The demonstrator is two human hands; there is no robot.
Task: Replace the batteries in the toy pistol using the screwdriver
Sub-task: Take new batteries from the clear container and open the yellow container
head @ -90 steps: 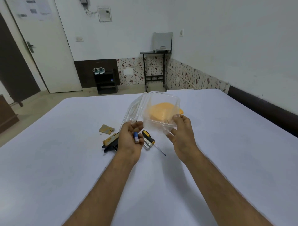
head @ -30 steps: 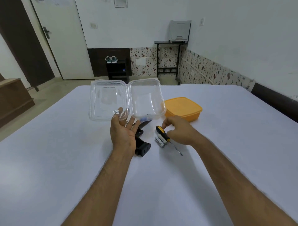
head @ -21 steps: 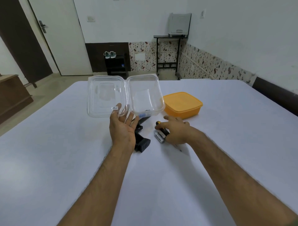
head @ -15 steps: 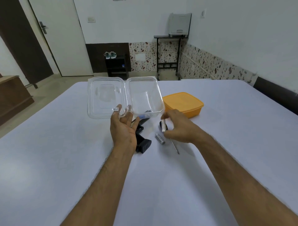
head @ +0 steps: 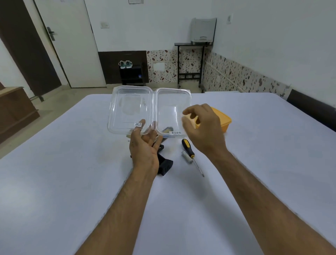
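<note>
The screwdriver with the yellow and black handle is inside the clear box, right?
No. In the head view the screwdriver lies on the white table, beside a battery. The clear box is held open above it by the left hand.

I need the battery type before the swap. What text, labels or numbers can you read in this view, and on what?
None can be read.
White sticker on the clear clamshell box: barcode-like print, too small.
Battery on the table by the screwdriver: no legible marking.
Battery lying in the box: dark marks, blurred.
Paper on the far wall: unreadable.
</note>
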